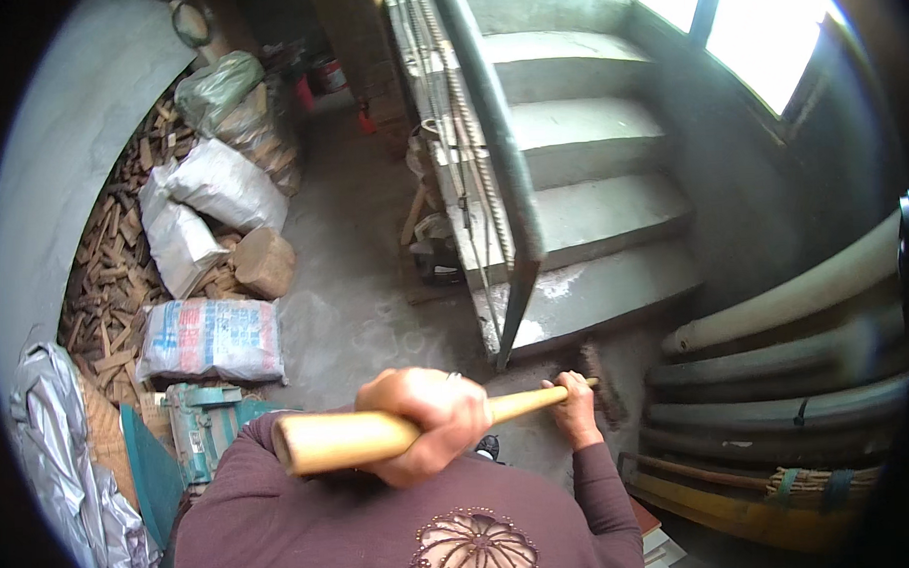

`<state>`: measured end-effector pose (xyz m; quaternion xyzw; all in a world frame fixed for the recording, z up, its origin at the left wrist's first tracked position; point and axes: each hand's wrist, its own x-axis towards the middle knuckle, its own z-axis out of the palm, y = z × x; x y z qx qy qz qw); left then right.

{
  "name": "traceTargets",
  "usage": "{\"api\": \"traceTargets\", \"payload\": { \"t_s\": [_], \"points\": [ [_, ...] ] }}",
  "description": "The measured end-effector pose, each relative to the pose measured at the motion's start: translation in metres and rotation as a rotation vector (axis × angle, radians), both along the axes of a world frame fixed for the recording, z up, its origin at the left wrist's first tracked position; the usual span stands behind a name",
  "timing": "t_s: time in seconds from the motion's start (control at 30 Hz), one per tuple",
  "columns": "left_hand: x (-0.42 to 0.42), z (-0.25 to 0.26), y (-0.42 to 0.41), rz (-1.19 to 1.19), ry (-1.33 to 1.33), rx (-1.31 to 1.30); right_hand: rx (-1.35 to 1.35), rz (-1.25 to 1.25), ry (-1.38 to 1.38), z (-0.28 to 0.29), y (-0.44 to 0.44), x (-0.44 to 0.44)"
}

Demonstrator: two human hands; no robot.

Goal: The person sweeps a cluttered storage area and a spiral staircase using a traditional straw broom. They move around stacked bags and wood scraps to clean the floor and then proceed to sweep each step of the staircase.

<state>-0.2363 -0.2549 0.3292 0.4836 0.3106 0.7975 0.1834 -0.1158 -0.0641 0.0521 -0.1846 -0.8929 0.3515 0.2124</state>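
Observation:
A thick pale wooden or bamboo pole (347, 440) slants across in front of my chest, its blunt upper end towards the left. My left hand (433, 424) is wrapped around it close to that end, with a ring on one finger. Farther down, my right hand (577, 407) grips the thinner part. Beyond the right hand, the pole runs towards a dark brown broom head (604, 388) on the floor near the foot of the stairs. How the two join is too small and blurred to tell.
Concrete stairs (612, 286) with a metal handrail (506, 154) rise ahead. Long pipes (774, 408) lie along the right wall. To the left are chopped firewood (108, 258), white sacks (226, 187), a printed sack (210, 339), a log section (266, 262) and a green machine (204, 428).

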Motion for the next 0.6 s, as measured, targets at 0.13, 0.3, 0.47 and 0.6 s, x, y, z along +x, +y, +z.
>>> {"api": "traceTargets", "payload": {
  "t_s": [0.13, 0.3, 0.47, 0.6],
  "points": [
    [-0.009, -0.027, -0.006, -0.096, -0.240, -0.331, -0.047, 0.024, -0.179, -0.033, 0.028, 0.011],
    [-0.035, -0.017, 0.021, 0.005, -0.384, -0.257, -0.122, 0.022, -0.139, -0.007, 0.036, 0.007],
    [-0.048, -0.033, 0.001, 0.086, -0.389, -0.256, -0.178, 0.110, -0.250, 0.063, -0.019, -0.028],
    [-0.069, -0.023, -0.025, 0.162, -0.394, -0.239, -0.187, 0.185, -0.263, 0.087, -0.062, -0.049]
  ]
}}
